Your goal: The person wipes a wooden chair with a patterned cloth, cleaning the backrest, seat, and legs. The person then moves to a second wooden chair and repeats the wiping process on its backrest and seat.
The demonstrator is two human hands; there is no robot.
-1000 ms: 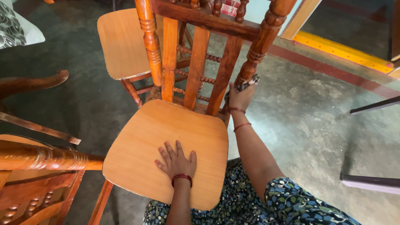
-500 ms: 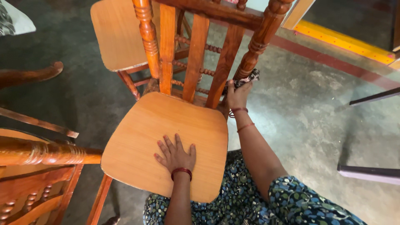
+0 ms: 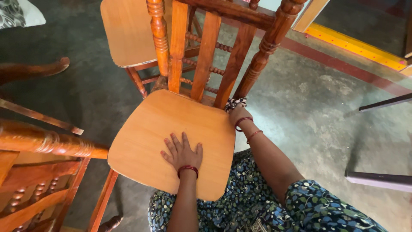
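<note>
head view: left hand spread flat on chair seat; right hand clutching patterned cloth

Probably a home: turned wooden chairs on concrete floor.

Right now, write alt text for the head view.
A person's left hand lies flat on the tan wooden chair seat, while the right hand presses a black-and-white patterned cloth against the base of the chair's reddish turned back post.
</note>
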